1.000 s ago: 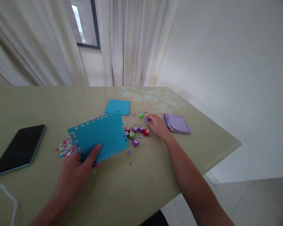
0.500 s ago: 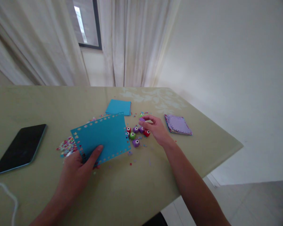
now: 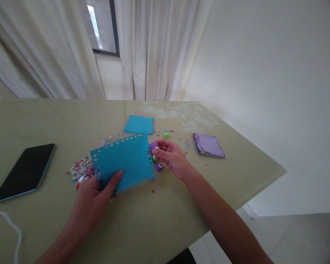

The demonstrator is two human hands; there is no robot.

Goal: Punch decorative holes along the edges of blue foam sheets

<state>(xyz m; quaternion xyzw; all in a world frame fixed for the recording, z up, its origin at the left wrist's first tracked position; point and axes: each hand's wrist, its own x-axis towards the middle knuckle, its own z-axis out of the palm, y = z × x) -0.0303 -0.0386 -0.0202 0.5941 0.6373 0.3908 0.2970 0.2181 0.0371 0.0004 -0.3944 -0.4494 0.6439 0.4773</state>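
Observation:
My left hand (image 3: 95, 194) grips the lower left part of a blue sheet of paper (image 3: 126, 157), thumb on top. Small cut-out shapes run along the sheet's edges. At the sheet's right edge, my right hand (image 3: 170, 154) holds a small purple craft punch (image 3: 153, 146) with an eye on it, between thumb and fingers. Whether the punch is around the paper's edge or only beside it, I cannot tell. Just below lies another purple punch (image 3: 159, 167), and a green punch (image 3: 166, 135) stands farther back. My right hand and the sheet hide the other punches.
Behind the held sheet is a stack of blue paper (image 3: 139, 124). A stack of lilac and other coloured edged sheets (image 3: 210, 146) lies to the right. Colourful confetti (image 3: 82, 168) is heaped on the left, near a black tablet (image 3: 24, 172) and a white cable (image 3: 9, 222).
My right hand has moved left and slightly down, bringing the purple punch to the blue sheet's right edge. My left hand still holds the sheet, which has shifted slightly right.

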